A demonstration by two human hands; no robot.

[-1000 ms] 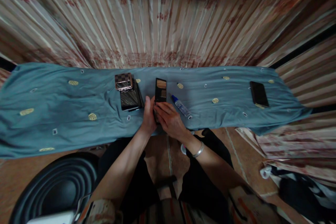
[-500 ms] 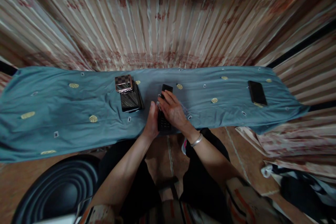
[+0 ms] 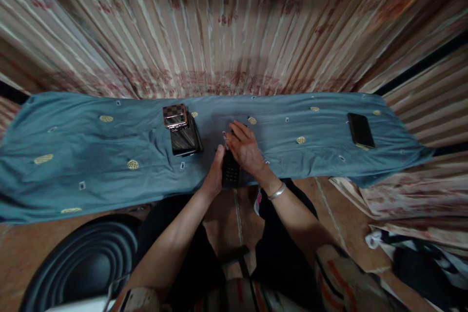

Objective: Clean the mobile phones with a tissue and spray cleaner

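Note:
A black keypad phone (image 3: 230,170) is in my left hand (image 3: 214,171), near the front edge of the cloth-covered table. The thumb lies along its left side and the other fingers are hidden beneath. My right hand (image 3: 246,148) lies over the phone's upper half, its fingers bent and close together. Something small and pale (image 3: 225,140) shows at those fingertips, too blurred to name. The lower keys are uncovered. To the left, a checkered flip phone (image 3: 175,116) rests on a stack of dark, shiny phones (image 3: 184,141).
The table wears a blue-green cloth (image 3: 91,146) with yellow pineapple prints. Far to the right lies a dark smartphone (image 3: 360,130). Pleated curtains (image 3: 219,34) hang behind. A black round stool (image 3: 87,268) stands at the lower left, and dark bundled fabric (image 3: 420,268) lies at the lower right.
My right hand has shifted slightly right and now covers the phone's top end, which showed before. My left hand still holds the phone. The whole view has moved a little.

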